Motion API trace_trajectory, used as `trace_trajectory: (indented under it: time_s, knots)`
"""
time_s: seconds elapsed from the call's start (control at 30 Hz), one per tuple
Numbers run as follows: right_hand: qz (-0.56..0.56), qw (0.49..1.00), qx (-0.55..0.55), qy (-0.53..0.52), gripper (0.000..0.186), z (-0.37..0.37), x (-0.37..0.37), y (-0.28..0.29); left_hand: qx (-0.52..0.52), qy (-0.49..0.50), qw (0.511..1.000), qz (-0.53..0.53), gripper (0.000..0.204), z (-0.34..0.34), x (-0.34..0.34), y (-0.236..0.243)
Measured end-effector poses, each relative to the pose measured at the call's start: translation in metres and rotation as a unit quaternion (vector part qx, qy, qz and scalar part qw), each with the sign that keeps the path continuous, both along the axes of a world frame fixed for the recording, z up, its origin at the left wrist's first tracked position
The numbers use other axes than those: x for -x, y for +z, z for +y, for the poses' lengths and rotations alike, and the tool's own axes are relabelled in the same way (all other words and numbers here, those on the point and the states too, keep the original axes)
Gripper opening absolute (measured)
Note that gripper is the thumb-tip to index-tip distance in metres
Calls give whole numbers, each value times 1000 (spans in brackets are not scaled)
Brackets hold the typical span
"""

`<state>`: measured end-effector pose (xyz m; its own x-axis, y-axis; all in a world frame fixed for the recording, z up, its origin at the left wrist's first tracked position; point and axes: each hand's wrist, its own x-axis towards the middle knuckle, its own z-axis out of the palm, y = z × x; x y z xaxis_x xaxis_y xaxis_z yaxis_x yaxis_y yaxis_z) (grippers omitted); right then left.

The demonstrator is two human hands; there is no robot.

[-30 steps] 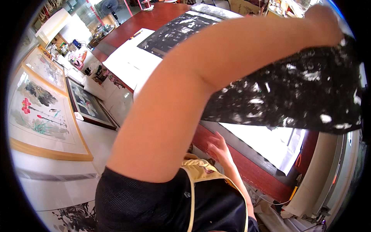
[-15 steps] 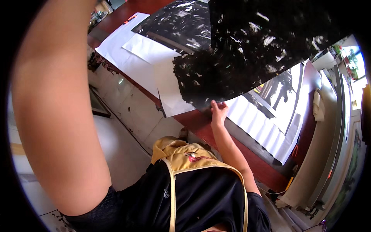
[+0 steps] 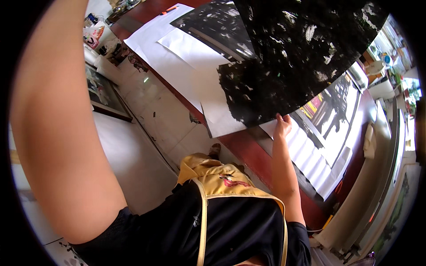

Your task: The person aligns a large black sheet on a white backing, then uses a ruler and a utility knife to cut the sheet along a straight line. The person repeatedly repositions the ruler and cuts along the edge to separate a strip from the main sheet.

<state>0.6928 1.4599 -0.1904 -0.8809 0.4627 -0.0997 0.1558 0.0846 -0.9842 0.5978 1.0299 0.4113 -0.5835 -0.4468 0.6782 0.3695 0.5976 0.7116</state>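
A large paper sheet covered in black ink with white flecks (image 3: 310,44) stretches across the upper middle, lifted over the work table. Its lower left corner is a pale blank strip (image 3: 224,119). My right hand (image 3: 282,123) pinches the sheet's lower edge. My left arm rises along the left side and leaves the frame at the top, so my left hand is out of sight. Beneath the sheet lie white papers (image 3: 159,57), another dark inked sheet (image 3: 208,22) with a long flat bar on it, and at right a painting with yellow and dark patches (image 3: 333,111).
The dark red table (image 3: 244,150) runs diagonally, with small orange-handled items (image 3: 168,9) at its far edge. Framed pictures (image 3: 102,93) lean at left along a tiled floor (image 3: 164,111). A long rolled or panel-like item (image 3: 381,146) stands at right, near a cluttered windowsill.
My left arm has swung from across the view up to the left, its hand leaving the frame. My right hand has reached up, gripped the sheet's edge and shifted rightward with it.
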Motion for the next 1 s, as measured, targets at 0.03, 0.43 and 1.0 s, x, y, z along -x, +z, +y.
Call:
trace_trajectory:
  time_s: [0.03, 0.43, 1.0]
  knots:
    - [111, 987, 110, 38, 27, 16, 1, -7, -18, 6, 1000, 1, 34, -7, -5, -6]
    - [38, 957, -111, 266, 45, 255, -40, 295, -213, 103, 971, -41, 36, -170, -12, -84]
    - [-286, 765, -487, 310, 34, 269, -15, 226, -508, 190, 809, -227, 41, -245, 34, -465]
